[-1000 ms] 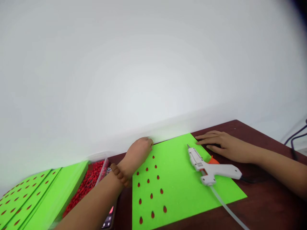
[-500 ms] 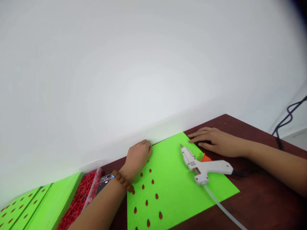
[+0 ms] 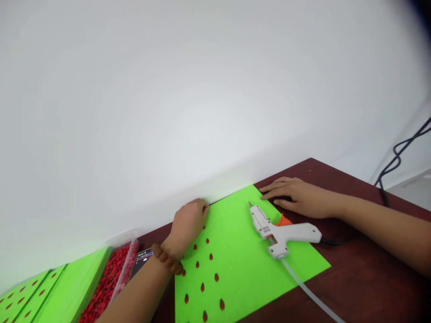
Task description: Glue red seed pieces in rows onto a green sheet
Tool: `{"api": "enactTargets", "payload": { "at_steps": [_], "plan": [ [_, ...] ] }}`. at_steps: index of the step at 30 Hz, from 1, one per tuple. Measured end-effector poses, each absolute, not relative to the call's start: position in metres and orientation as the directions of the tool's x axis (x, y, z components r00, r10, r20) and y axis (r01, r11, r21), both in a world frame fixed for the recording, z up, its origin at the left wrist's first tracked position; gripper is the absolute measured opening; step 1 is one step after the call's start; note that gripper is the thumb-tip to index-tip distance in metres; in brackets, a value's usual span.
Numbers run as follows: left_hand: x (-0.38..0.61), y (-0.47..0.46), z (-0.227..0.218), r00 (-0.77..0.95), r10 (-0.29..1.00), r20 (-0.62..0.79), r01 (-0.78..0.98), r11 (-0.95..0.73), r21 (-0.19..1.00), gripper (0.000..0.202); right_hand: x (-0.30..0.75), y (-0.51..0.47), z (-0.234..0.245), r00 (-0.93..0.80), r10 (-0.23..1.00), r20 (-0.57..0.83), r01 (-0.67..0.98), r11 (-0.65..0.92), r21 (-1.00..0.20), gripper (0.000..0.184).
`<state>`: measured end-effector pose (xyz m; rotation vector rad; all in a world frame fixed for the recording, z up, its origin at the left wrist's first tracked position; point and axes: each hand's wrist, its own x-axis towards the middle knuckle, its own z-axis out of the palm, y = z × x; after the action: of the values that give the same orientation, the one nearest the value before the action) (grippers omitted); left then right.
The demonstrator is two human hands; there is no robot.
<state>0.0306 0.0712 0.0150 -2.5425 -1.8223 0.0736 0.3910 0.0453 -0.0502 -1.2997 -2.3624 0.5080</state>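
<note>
A bright green sheet (image 3: 242, 273) lies on the dark red table, with rows of small red drop-shaped pieces (image 3: 202, 287) on its left part. Over its far left corner rests my left hand (image 3: 189, 222), fingers curled in and their tips hidden, so what they hold cannot be seen. A brown beaded bracelet (image 3: 166, 259) circles that wrist. My right hand (image 3: 296, 195) lies flat, fingers stretched out, at the sheet's far right edge. On the sheet, near that hand, a white glue gun (image 3: 274, 231) with an orange trigger lies on its side, a glue stick trailing from its back.
To the left stand a clear tub of red pieces (image 3: 107, 282), a phone (image 3: 138, 260) partly behind my forearm, and stacked green sheets (image 3: 79, 278), some carrying red pieces. A white wall (image 3: 202, 112) borders the table's far edge. Black cables (image 3: 397, 154) hang at the right.
The whole view has shifted slightly, so the scene sits a little further left. Both hands keep their places on the sheet and table, and the glue gun lies as before.
</note>
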Motion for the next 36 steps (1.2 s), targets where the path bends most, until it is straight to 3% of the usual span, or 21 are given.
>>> {"api": "enactTargets", "payload": {
  "at_steps": [8,36],
  "plan": [
    [0.0277,0.0724,0.0127,0.269,0.963,-0.023,0.963,-0.269,-0.012,0.019,0.3908,0.0454,-0.0500,-0.491,0.855,0.170,0.713,0.506,-0.485,0.043],
    [0.0299,0.0710,0.0136,0.327,0.945,-0.017,0.945,-0.327,-0.024,0.020,0.3896,0.0439,-0.0458,-0.505,0.852,0.139,0.722,0.506,-0.472,0.044]
  ]
}}
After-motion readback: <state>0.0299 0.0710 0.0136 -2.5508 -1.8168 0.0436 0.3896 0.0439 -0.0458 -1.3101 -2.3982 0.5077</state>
